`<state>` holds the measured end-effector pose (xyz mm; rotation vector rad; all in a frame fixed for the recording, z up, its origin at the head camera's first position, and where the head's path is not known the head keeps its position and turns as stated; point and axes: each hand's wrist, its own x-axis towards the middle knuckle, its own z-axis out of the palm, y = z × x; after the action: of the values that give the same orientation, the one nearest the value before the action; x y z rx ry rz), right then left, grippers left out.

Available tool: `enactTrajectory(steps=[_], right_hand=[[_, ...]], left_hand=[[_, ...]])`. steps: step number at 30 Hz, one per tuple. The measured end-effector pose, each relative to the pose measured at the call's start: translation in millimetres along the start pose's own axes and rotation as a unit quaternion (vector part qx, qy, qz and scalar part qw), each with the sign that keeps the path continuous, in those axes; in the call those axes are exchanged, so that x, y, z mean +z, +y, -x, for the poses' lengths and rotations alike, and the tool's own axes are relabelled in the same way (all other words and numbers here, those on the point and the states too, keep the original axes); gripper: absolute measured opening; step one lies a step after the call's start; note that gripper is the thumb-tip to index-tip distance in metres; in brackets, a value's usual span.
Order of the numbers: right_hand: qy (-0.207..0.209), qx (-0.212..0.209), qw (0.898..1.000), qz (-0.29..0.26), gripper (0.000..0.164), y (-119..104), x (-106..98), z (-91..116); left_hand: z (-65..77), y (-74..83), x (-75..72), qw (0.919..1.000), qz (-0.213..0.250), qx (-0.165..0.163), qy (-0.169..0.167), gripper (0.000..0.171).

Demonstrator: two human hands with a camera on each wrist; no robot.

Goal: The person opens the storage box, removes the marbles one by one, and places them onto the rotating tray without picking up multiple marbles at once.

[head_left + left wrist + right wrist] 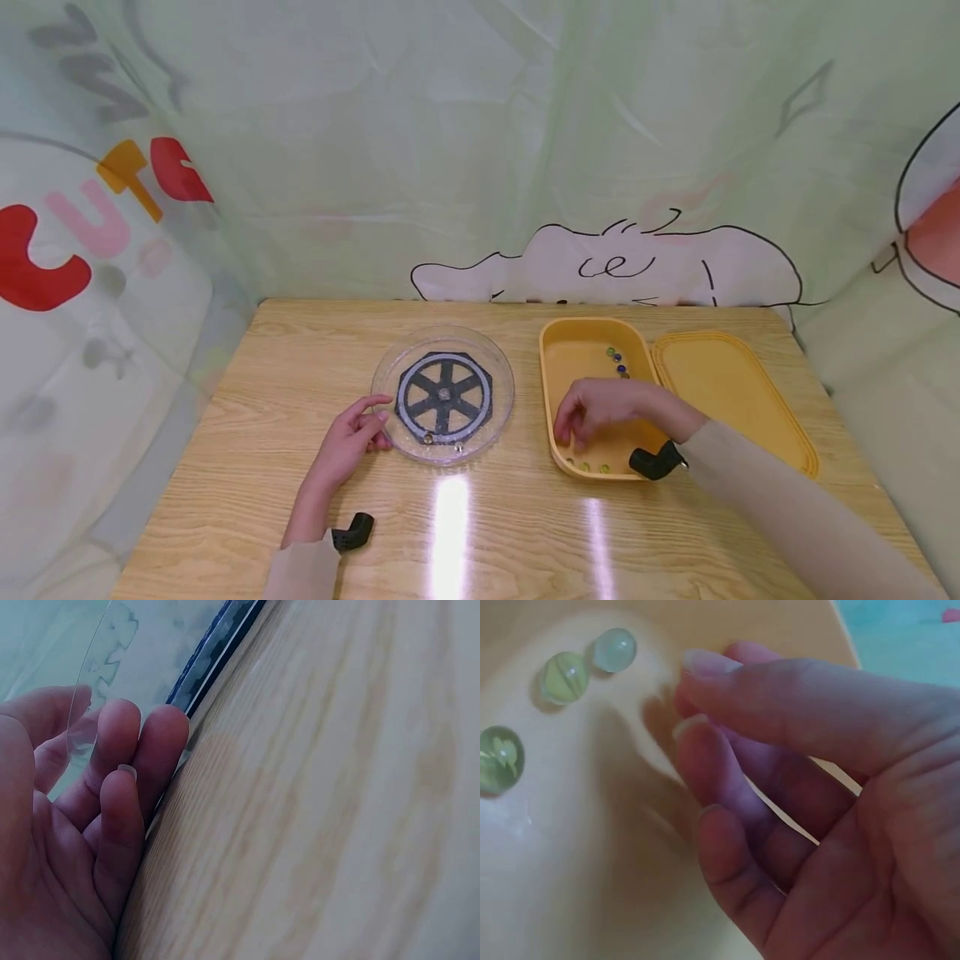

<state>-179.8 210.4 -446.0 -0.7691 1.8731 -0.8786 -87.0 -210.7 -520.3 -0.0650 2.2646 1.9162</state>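
So the right hand's [600,404] fingers are bending with the thumb drawn in close to them, down inside a yellow-orange tray [544,375]; can't tell if they're pinching anything. The left hand [351,440] is loosely holding the rim of a round clear plate [505,392], fingers bent about the edge.

Near the right fingers, glass marbles [565,678] are lying on the tray floor: see-through, shiny little balls, greenish, with yellow streaks plainly showing inside two of them. Count-wise, three are sitting at the tray's near end, and at least three more, one green and two blue, are lining up toward its far right. Two more marbles are resting on the plate's near side.

One dark spoked piece [442,421] is showing through the plate. Further out, one matching yellow lid [720,392] is lying right of the tray. All of it's sitting on a wood-grain surface [300,358], with a cartoon-print curtain [405,150] hanging behind.
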Motion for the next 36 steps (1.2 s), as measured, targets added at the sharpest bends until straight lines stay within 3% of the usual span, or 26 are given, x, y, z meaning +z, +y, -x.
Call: enactTrajectory(steps=[15,26,32,36], right_hand=[[-0.052,0.063,0.997,-0.001,0.022,-2.0,6.3,-7.2],[-0.045,0.108,0.992,0.037,0.027,-2.7,10.1,-5.8],[-0.052,0.122,0.989,0.061,0.020,-5.9,6.4,-2.3],[-0.068,0.144,0.986,0.045,0.018,-7.3,5.1,0.2]], left_hand=[[0.4,0.7,0.7,0.9999,0.001,0.011,-0.003,0.030],[0.6,0.5,0.6,1.0000,0.000,0.009,0.001,0.029],[0.6,1.2,0.7,0.9999,0.001,0.010,-0.002,0.030],[0.3,0.7,0.8,1.0000,0.000,0.009,0.001,0.029]])
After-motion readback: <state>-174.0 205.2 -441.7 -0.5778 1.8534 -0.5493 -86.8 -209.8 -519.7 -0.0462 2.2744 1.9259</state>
